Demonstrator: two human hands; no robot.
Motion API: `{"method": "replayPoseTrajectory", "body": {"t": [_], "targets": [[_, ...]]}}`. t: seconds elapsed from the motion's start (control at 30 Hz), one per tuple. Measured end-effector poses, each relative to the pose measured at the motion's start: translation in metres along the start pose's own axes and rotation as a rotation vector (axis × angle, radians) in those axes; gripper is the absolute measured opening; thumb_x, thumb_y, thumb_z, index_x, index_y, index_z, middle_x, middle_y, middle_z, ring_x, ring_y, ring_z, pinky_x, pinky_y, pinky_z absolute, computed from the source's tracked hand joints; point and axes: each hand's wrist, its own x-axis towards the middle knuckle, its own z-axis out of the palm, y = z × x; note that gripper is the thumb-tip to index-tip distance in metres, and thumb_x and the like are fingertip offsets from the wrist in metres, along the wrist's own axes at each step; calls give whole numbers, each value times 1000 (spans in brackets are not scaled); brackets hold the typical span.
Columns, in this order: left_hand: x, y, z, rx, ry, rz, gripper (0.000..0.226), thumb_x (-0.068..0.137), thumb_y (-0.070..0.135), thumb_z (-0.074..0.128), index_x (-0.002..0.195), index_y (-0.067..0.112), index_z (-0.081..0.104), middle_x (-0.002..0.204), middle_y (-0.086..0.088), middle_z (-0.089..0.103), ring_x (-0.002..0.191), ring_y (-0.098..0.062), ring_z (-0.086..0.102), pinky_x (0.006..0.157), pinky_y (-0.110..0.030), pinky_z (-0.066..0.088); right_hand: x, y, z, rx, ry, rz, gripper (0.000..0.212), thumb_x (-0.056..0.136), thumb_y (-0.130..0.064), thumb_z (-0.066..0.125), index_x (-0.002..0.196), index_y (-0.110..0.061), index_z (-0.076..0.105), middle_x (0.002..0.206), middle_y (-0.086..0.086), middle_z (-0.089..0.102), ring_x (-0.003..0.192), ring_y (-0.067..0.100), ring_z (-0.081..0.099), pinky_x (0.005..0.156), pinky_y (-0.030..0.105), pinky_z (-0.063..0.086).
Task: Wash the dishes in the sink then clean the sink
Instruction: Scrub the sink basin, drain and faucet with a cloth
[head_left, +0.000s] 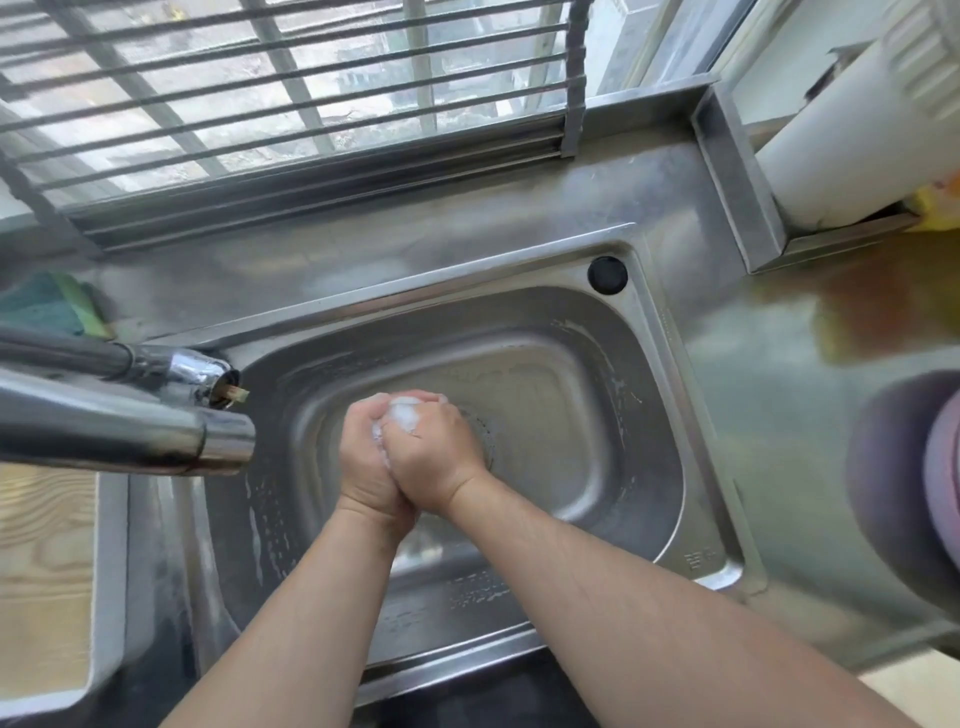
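Observation:
The steel sink (670, 364) holds no dishes; soap streaks line its walls, and the drain (485, 436) shows partly behind my hands. My left hand (363, 462) and my right hand (436, 457) are clasped together over the middle of the basin. The right hand's fingers curl over the left. White foam (405, 415) sits between them at the top of the clasp. Whether anything solid lies inside the clasp is hidden. No water runs from the tap spout (223, 441) at the left.
A green sponge (47, 306) lies on the back ledge at far left. A black capped hole (607, 274) marks the sink's far right corner. A white pipe (841, 156) stands at upper right. A blurred purple object (904, 467) fills the right edge. Wood grain (41, 571) shows at lower left.

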Motion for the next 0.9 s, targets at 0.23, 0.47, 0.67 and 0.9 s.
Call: {"method": "replayPoseTrajectory", "body": {"t": [0.23, 0.47, 0.67, 0.9], "targets": [[-1, 0, 2, -107, -57, -11, 34, 83, 28, 41, 80, 2, 63, 73, -12, 66, 64, -25, 63, 60, -27, 54, -1, 3, 3, -45, -7, -53, 32, 78, -39, 31, 86, -24, 58, 101, 9, 70, 106, 34, 58, 72, 35, 33], [-4, 0, 5, -157, -133, -47, 24, 78, 21, 38, 63, 7, 50, 60, -7, 46, 54, -22, 45, 51, -26, 42, -6, 4, -3, -14, 4, -77, 26, 76, -36, 34, 82, -27, 58, 89, 7, 64, 95, 34, 59, 69, 35, 33], [-7, -1, 10, -233, -144, -81, 53, 90, 15, 19, 47, 13, 50, 53, -3, 45, 47, -18, 44, 48, -23, 41, -8, 9, -6, -9, 3, -93, 46, 81, -43, 33, 93, -17, 70, 88, 3, 66, 97, 33, 61, 79, 41, 49], [-4, -11, 9, -282, -61, -77, 57, 94, 17, 20, 44, 20, 48, 54, 2, 45, 50, -14, 46, 50, -23, 43, 1, 17, -3, -13, -59, -111, 42, 81, -39, 35, 90, -16, 69, 94, 8, 72, 96, 34, 61, 76, 41, 46]]}}
